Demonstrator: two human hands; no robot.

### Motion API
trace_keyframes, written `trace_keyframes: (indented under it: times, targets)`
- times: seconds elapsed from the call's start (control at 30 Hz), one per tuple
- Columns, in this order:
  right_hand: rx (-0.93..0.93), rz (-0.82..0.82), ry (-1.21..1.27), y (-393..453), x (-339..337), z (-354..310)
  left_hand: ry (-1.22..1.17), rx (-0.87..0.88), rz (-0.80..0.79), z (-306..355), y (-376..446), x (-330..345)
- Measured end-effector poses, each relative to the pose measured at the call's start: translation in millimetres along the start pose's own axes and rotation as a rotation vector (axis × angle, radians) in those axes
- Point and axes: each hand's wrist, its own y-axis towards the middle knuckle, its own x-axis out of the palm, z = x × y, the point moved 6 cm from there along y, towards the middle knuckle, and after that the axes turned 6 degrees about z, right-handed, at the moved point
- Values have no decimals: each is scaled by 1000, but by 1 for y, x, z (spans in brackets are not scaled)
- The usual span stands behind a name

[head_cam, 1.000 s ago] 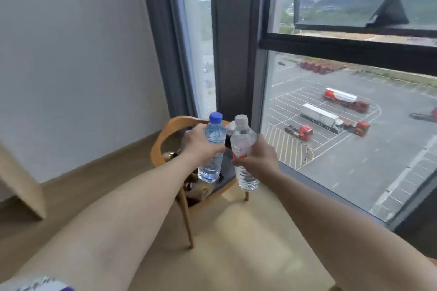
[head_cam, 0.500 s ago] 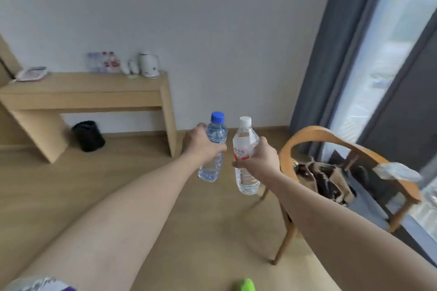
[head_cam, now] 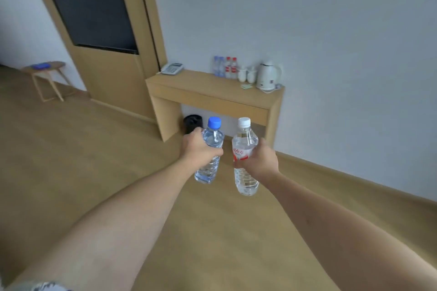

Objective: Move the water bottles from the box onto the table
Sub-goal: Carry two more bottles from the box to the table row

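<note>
While both bare forearms reach forward over the wooden floor (head_cam: 71, 160), each hand carries one upright bottle in the air, the two bottles side by side and apart. The left hand (head_cam: 197, 152) grips the blue-capped bottle (head_cam: 210, 151) round its middle, fingers curled around the far side and thumb across the front. The right hand (head_cam: 262, 160) grips the white-capped bottle (head_cam: 244, 158) at its red label, thumb curled over the label; its fingers wrap behind and are mostly hidden. Beyond the hands stands the wooden table (head_cam: 189, 82) against the pale wall, with a black bin (head_cam: 192, 123) on the floor beneath it. On the tabletop, from left to right, sit a telephone (head_cam: 172, 68), four standing water bottles (head_cam: 225, 67) grouped close together at the back, two white cups (head_cam: 247, 74) and a white kettle (head_cam: 268, 75). Left of the table rises a wooden panel holding a dark screen (head_cam: 89, 7), and farther left a small round stool (head_cam: 45, 68) bears a blue object.
</note>
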Motion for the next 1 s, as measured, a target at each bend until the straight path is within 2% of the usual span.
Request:
trace_keyframes:
  times: [0.33,0.6,1.0]
  targets:
    - [-37,-162,-15,143,125,-63,6,-109,78,-62,163,-15]
    - [-30,-126,-52,276,226,-116,-15,-72,43,-114,346,-16]
    - [95,0,35,457,324,-187,-18,-18,-46,-153,578,-15]
